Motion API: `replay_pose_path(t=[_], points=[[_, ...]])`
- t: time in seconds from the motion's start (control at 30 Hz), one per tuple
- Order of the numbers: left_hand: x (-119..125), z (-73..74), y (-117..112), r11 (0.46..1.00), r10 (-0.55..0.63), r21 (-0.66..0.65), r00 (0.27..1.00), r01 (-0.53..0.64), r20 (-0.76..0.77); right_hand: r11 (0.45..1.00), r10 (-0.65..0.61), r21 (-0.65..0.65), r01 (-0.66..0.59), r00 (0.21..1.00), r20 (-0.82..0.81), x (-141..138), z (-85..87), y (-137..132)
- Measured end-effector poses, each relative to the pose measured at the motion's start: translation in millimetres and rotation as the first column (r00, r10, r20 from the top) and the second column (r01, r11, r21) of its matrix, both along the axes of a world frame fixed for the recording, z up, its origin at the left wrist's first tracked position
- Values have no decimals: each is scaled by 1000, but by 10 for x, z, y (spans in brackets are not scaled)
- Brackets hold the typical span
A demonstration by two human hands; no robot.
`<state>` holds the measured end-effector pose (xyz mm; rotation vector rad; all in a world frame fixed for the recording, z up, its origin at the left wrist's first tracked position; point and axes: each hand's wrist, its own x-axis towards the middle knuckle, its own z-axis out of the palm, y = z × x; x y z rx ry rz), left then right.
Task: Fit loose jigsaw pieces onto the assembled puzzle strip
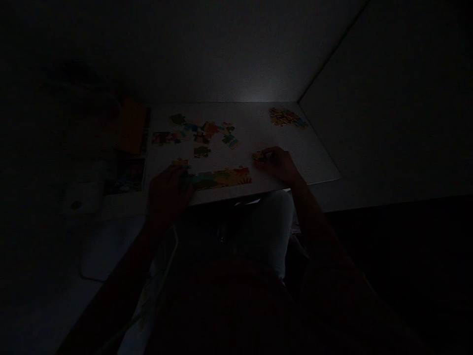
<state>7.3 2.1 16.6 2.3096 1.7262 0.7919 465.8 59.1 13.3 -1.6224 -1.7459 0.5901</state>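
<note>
The scene is very dark. A white board point(258, 135) lies in front of me with colourful jigsaw pieces on it. A joined strip of pieces point(218, 178) runs along the near edge. My left hand point(167, 193) rests on the left end of that strip, fingers curled over it. My right hand point(280, 164) lies on the board to the right, fingertips on a small yellow piece point(258, 156). Loose pieces point(199, 133) are scattered across the middle of the board.
A small heap of pieces point(287, 118) sits at the far right corner of the board. An orange box point(132, 125) and a picture sheet point(127, 175) lie left of the board. White objects point(83, 197) lie further left. My lap is below the board.
</note>
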Motion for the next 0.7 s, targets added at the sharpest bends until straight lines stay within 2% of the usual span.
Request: replay_pose_path(t=[0.23, 0.47, 0.7], points=[[-1, -6, 14, 1000, -17, 16, 1000, 17, -3, 995, 40, 86, -49, 994, 104, -59, 21, -136], [14, -14, 5, 1000, 0, 15, 1000, 0, 20, 996, 63, 52, -74, 980, 191, -87, -17, -129], [14, -37, -7, 1000, -5, 30, 1000, 5, 5, 988, 57, 134, -79, 985, 160, -45, -93, -125]])
